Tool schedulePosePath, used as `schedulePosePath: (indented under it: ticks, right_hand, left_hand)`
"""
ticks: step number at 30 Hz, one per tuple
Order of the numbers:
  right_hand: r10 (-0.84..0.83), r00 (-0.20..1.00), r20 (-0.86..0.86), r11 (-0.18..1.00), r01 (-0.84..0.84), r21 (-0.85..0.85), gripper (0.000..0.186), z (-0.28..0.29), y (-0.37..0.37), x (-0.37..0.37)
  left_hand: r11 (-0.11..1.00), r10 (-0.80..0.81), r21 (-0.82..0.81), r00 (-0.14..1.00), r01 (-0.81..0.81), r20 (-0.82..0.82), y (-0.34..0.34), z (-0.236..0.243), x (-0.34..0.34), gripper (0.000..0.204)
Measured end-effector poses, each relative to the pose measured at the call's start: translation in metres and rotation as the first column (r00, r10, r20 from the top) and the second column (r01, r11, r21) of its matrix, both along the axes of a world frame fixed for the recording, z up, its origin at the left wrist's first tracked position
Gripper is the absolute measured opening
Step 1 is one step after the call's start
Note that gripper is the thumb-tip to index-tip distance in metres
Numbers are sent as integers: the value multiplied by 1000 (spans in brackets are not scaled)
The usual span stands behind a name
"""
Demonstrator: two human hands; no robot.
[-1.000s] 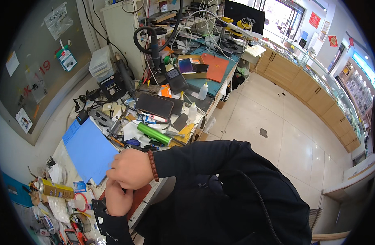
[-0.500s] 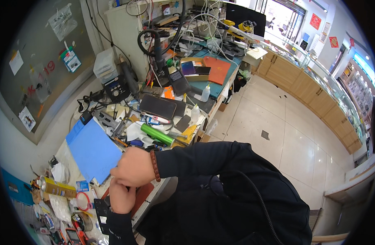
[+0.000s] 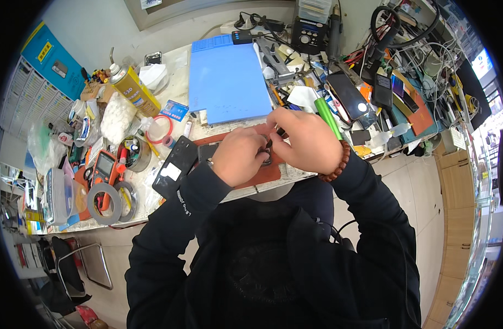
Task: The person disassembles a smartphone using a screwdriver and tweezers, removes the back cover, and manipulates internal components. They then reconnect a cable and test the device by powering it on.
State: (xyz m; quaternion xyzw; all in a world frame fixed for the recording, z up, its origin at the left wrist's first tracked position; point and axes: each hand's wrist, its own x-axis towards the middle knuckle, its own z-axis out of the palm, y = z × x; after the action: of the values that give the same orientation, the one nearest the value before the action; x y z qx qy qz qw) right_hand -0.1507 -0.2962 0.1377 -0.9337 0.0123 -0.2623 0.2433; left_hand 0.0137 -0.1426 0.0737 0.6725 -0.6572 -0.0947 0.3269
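Both hands meet over a dark, phone-like device (image 3: 206, 152) lying on a reddish-brown mat (image 3: 272, 173) at the bench's near edge. My left hand (image 3: 237, 156) is closed, its thumb and fingers pressed together at the device; whatever they hold is hidden. Thumb and forefinger of my right hand (image 3: 313, 143), which has a beaded bracelet at the wrist, pinch a small dark piece too small to name. The fingertips of the two hands nearly touch. Beside my left sleeve lies a black phone-shaped panel (image 3: 175, 167) with a white label.
Beyond the hands lies a blue work mat (image 3: 226, 82). A yellow spray can (image 3: 135, 90), a multimeter (image 3: 104, 169) and tape rolls (image 3: 104, 203) crowd the left. To the right are a green cylinder (image 3: 328, 118), a dark phone (image 3: 350, 96), squeeze bottles (image 3: 391, 134) and loose tools.
The view has swung left, bringing the bench's left side into sight. My hands, overlapping before, now appear side by side over the device.
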Motion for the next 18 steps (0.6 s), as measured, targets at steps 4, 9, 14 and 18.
schedulePosePath:
  ticks: [4, 9, 14, 18]
  right_hand:
    - [-23, 1000, -17, 999, 24, 45, 21, 4, 2, -2]
    - [-150, 984, 93, 980, 136, 146, 26, 1, 4, -12]
    - [-209, 977, 45, 954, 194, 228, 26, -12, 6, -25]
    - [-158, 986, 46, 969, 146, 201, 26, -23, 7, -31]
  left_hand:
    - [1000, 6, -2, 1000, -6, 15, 0, -5, 5, 9]
    - [965, 215, -202, 946, -167, 242, -13, -8, 59, 8]
    - [946, 325, -72, 909, -317, 262, -28, -18, 126, 14]
    - [951, 300, -20, 911, -307, 283, -22, -22, 126, 24]
